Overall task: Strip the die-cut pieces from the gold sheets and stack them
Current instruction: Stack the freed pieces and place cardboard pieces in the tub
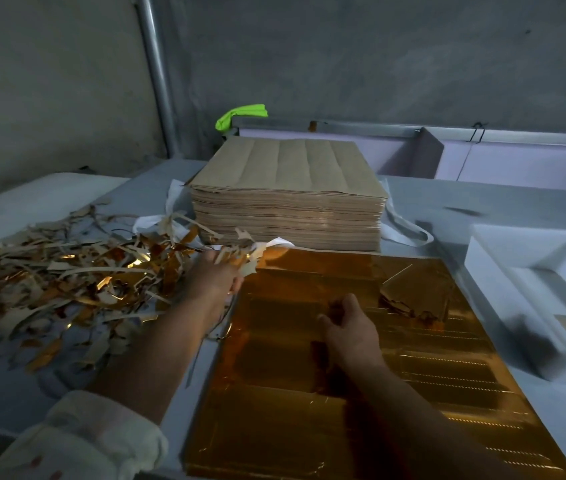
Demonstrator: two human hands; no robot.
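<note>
A gold die-cut sheet (430,368) lies face up in front of me on the table. At its far left corner my left hand (214,275) grips a jagged strip of waste trim (245,256). My right hand (350,329) hovers over the middle of the sheet with its fingers loosely curled and nothing in it. A small stack of stripped gold pieces (416,296) rests on the sheet's far right part. Behind the sheet stands a tall stack of brown-backed sheets (288,199).
A wide heap of gold and brown scrap trimmings (63,282) covers the table on the left. A white foam tray (534,292) sits at the right. Purple panels (524,161) and a bright green cloth (240,116) line the back, under a grey wall.
</note>
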